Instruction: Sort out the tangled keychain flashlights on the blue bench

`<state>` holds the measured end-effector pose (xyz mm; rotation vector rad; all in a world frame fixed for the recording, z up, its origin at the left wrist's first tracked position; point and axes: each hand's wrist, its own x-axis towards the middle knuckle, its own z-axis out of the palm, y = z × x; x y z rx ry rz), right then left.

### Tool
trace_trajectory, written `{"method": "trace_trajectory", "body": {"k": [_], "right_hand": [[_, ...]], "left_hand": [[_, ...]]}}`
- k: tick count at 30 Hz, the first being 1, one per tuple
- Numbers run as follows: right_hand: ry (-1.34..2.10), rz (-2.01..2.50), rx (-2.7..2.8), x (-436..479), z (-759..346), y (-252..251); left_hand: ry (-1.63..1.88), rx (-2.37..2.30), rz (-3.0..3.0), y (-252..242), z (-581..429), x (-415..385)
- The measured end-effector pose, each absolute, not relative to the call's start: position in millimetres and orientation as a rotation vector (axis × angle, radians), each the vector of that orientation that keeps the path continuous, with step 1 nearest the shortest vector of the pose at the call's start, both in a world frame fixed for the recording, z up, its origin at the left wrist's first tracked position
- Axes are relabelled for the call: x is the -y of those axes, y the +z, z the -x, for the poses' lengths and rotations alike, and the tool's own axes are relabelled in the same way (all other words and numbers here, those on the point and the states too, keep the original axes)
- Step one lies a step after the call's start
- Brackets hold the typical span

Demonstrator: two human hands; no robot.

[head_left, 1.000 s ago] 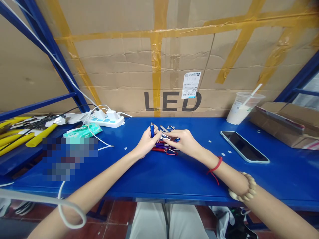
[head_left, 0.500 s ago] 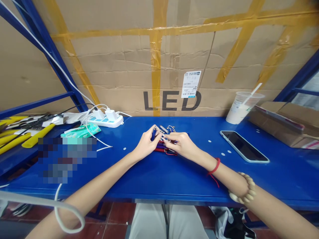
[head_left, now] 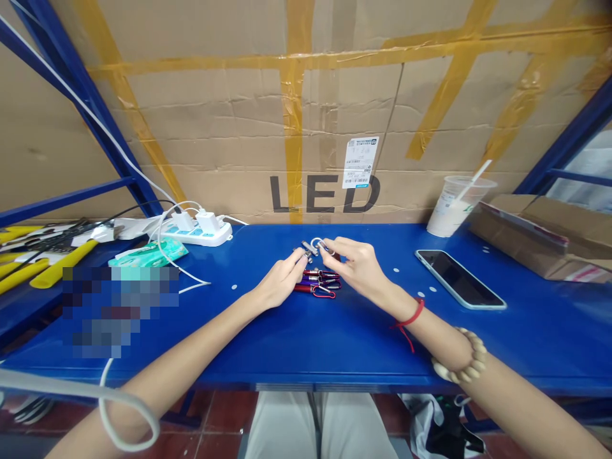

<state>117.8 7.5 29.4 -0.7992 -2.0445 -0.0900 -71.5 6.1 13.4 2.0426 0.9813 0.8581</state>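
Note:
My left hand (head_left: 280, 280) is closed in a pinch over the table, its fingertips on a small metallic thing too small to make out. My right hand (head_left: 358, 264) pinches a silver metal ring (head_left: 316, 243), just right of my left fingertips. A short flat silver piece (head_left: 310, 248) shows between the two hands; whether it is held or lying there, I cannot tell. Below the hands, several slim red and purple metal tubes lie side by side on the blue table (head_left: 306, 344). A red carabiner clip (head_left: 325, 292) is on the nearest one.
A smartphone (head_left: 459, 279) lies right of my hands, near a plastic cup with a straw (head_left: 454, 207) and an open cardboard box (head_left: 540, 236). To the left are a power strip (head_left: 203, 234), a green tissue pack (head_left: 148, 253), loose white cable and yellow-handled tools (head_left: 64, 264).
My hands have moved slightly apart, and the silver ring now shows in my right fingers. The dark blue tube that stood up in my left hand is no longer visible there.

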Motion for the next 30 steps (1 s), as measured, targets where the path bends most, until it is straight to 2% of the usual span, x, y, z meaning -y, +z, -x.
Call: {"method": "trace_trajectory", "body": {"k": [8,17,26,30], "right_hand": [[-0.039,0.76,2.172,-10,-116,22],[0.112,0.816,2.268,-18,-121,21],[0.048,0.824,2.255,-26,-127,20],[-0.007,1.094,2.307,-31,-133,19]], "left_hand": [[0.883,-0.925,-2.002,13,67,-5],[1.215,-0.939,-1.961,28,80,-19],[1.078,-0.972,-1.612,8,65,-25],[1.096,-0.942,-1.57,9,62,-24]]}}
